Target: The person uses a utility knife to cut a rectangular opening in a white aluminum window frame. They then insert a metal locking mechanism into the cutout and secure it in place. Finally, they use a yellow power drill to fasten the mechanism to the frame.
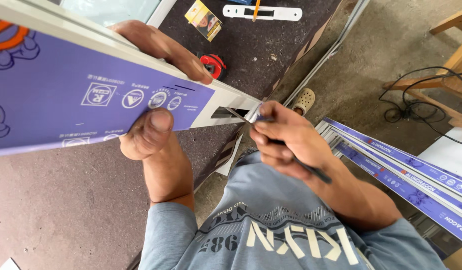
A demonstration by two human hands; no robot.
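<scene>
My left hand (156, 85) grips a long white profile (91, 95) wrapped in purple protective film, thumb on the film, fingers over the far edge. My right hand (286, 137) is closed around a thin dark-handled tool (311, 170), possibly a file or blade. Its metal tip (238, 115) points into a rectangular slot (228, 112) cut in the bare white end of the profile. The profile is held up above a dark felt-covered workbench (56, 200).
On the bench behind lie a red tape measure (213, 65), a small yellow box (203, 20), a white metal plate (263, 12) with a pencil. More purple-filmed profiles (406, 175) lie at right. A sandal (303, 100), black cables (421, 95) and wooden frame sit on the concrete floor.
</scene>
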